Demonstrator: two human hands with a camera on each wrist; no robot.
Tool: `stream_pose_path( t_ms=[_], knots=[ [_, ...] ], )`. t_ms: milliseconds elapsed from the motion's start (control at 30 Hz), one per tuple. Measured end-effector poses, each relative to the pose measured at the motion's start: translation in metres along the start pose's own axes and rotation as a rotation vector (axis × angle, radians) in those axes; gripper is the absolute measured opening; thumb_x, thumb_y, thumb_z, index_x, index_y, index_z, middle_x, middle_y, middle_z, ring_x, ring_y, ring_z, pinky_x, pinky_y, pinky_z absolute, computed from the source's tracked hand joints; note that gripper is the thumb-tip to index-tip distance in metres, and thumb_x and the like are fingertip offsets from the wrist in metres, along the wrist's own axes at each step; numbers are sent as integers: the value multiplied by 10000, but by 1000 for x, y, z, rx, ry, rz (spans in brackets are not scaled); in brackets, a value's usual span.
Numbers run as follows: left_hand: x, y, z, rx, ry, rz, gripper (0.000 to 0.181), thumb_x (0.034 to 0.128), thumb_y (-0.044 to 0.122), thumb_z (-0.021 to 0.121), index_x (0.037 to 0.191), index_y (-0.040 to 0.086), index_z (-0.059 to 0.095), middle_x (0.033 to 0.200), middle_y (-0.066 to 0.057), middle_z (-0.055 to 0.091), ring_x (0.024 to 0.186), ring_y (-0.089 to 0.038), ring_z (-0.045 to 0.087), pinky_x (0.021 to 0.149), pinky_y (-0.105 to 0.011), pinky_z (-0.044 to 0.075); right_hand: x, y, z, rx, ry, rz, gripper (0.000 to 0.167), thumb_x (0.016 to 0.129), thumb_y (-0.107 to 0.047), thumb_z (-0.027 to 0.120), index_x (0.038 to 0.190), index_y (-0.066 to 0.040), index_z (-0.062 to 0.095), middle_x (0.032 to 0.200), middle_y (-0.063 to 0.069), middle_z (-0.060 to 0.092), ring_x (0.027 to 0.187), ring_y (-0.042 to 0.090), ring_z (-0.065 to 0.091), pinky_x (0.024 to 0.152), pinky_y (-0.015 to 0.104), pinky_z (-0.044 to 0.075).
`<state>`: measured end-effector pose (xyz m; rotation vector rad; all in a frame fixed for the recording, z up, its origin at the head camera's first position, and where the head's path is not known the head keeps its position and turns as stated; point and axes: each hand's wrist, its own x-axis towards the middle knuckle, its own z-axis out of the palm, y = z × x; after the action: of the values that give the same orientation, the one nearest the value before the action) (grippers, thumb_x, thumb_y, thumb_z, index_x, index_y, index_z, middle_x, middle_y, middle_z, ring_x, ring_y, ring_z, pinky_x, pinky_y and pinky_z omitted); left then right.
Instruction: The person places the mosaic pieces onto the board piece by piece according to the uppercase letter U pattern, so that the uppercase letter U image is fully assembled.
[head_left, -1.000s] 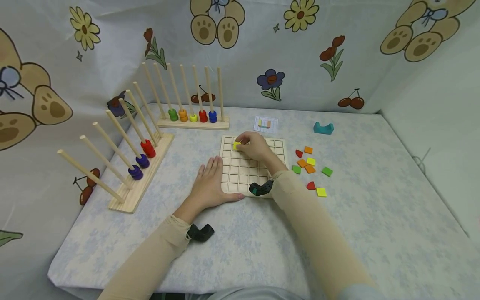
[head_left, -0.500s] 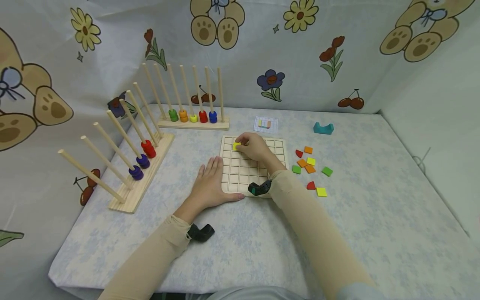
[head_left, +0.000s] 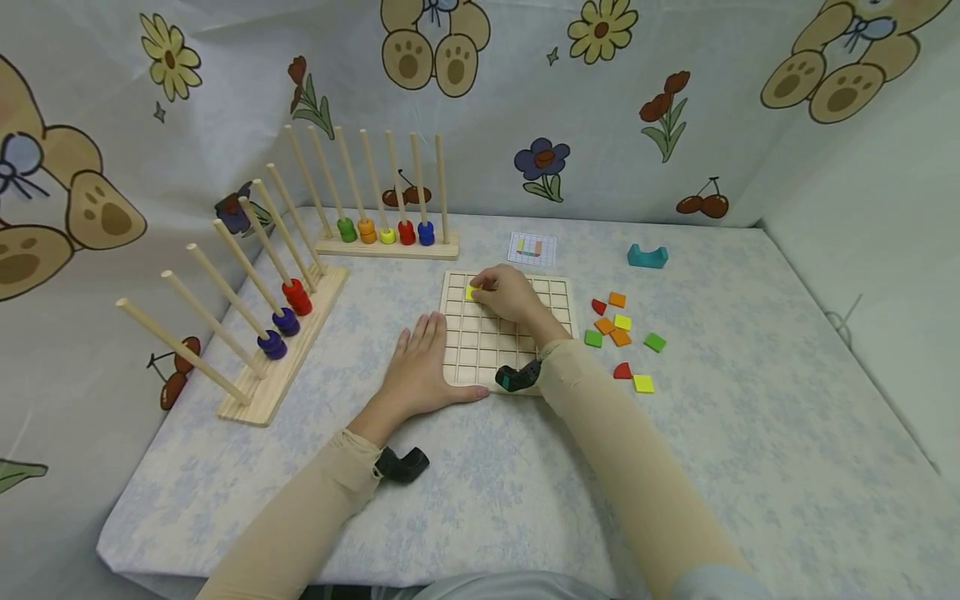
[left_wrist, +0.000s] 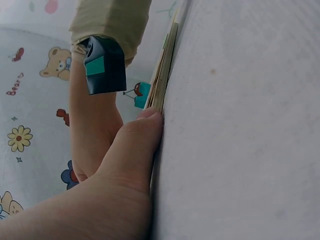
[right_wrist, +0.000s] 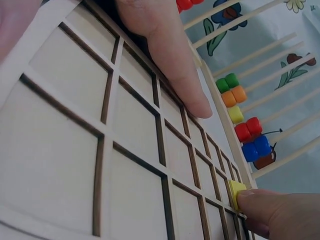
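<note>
A pale wooden grid board (head_left: 468, 354) lies on the table in front of me. My left hand (head_left: 412, 375) rests flat along its left side with the fingers straight; the thumb (left_wrist: 142, 132) touches the near edge in the left wrist view. At the board's far left part, my right hand (head_left: 513, 296) pinches a yellow square tile (head_left: 470, 293). In the right wrist view this yellow tile (right_wrist: 234, 192) sits at the board's far cells, with fingertips (right_wrist: 247, 200) on it. The hand partly hides the tile.
Right of the board lie loose tiles, such as a green one (head_left: 655, 342) and a red quarter-round (head_left: 622, 371). A pattern card (head_left: 532, 250) and a teal holder (head_left: 647, 257) lie behind. Two peg racks (head_left: 288, 358) with coloured beads stand at left and back left.
Almost nothing differs. The right hand stays at the yellow tile with only a very slight shift, and the left hand keeps its place by the board.
</note>
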<state>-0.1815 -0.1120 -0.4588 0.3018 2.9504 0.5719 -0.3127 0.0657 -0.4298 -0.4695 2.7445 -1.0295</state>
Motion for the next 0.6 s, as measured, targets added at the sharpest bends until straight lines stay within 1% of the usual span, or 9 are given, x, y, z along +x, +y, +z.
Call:
stream_pose_path(
  t_ms=[200,333,433,500,600],
  knots=[
    [0,1,-1,3,-2,3,1466,607,960,540,1589,34,-34,1680,-140,-10,1562,-255,-47,1260,-482,-22,-3,-1,-2,-22,-9,12,253,973,-274,649,1172,-148,740,1099,31,621,1009,196,574,917,380,499],
    [0,1,0,1,-1,4,1458,614,956,540,1589,32,-26,1679,-144,-4,1563,-259,-40,1259,-488,-17,-8,1,-6,-34,-29,-2,277,972,-265,647,1212,-145,716,1145,43,624,1059,208,578,937,391,501],
    [-1,1,0,0,-4,-2,1451,621,945,553,1590,35,-29,1680,-141,-7,1564,-257,-41,1260,-483,-21,-15,3,-12,-27,-42,-24,324,981,-268,625,1277,-141,663,1194,64,619,1096,231,573,940,412,496],
    [-1,2,-1,-1,-6,-6,1446,627,933,566,1590,35,-32,1681,-140,-7,1564,-257,-42,1260,-480,-25,-22,6,-18,-8,-42,-29,353,990,-279,610,1316,-145,631,1213,69,618,1091,244,576,917,420,500],
    [-2,2,-2,-5,-10,-7,1439,634,923,576,1589,37,-33,1681,-139,-11,1563,-258,-46,1259,-482,-26,-33,14,-29,26,-27,-30,366,997,-297,604,1334,-152,612,1215,64,621,1053,249,585,878,418,510]
  ],
)
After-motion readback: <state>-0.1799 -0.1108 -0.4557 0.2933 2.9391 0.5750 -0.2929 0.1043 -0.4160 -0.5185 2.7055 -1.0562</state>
